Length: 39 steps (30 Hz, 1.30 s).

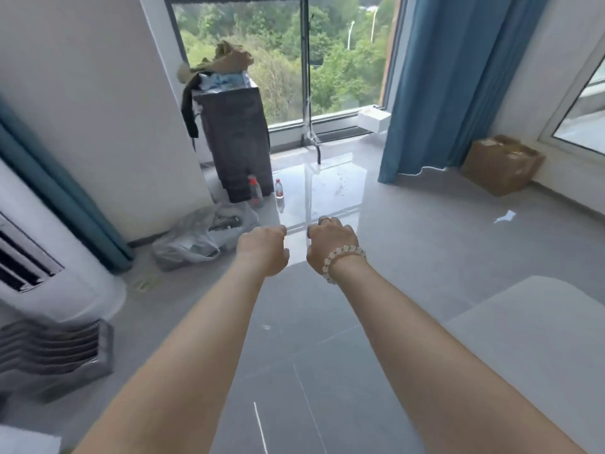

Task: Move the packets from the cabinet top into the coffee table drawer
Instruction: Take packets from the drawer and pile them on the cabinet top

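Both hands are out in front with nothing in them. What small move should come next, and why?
Probably turn to find the cabinet top: neither packets nor a coffee table drawer show in this view. The left hand and right hand hang over bare floor with fingers curled, seemingly on nothing. Only a dark stand piled with clutter stands by the window.

— What stands by the window (343, 60)?
— A dark cabinet-like stand (235, 139) rises at its left end, heaped with crumpled paper and cloth (226, 65). A tripod pole (307, 93) stands before the glass, right of the stand.
— And at the stand's foot?
— Two plastic bottles (266, 191) with red caps stand on the glossy tiled floor (393, 231). A clear plastic bag (203, 237) slumps nearer the camera, left of the bottles.
— Anything further right?
— A blue curtain (442, 86) hangs well right of the stand, with a cardboard box (501, 163) beyond it against the wall.
— And to the left?
— A white standing air conditioner (42, 257) sits far left of the stand.
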Tool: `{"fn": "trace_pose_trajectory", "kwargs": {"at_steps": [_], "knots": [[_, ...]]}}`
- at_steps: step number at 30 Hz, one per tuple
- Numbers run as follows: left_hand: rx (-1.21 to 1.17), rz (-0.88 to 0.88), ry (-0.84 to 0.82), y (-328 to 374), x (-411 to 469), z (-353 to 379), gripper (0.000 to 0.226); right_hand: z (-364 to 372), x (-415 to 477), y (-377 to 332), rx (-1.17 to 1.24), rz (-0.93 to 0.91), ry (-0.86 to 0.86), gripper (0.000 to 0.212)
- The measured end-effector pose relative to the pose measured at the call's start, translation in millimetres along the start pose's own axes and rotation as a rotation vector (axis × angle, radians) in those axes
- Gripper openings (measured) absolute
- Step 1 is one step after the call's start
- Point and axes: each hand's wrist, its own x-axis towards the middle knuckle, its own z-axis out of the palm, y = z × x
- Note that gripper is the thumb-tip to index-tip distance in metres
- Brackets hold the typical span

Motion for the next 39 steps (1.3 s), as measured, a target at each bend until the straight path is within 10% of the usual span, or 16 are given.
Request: {"fn": "trace_pose_trajectory", "kwargs": {"at_steps": [39], "knots": [[0.084,-1.280,-0.018,-355.6,-182.6,-0.2,0.036,24.4,74.7,-467.6,0.043,-1.288,-0.151,0.034]]}}
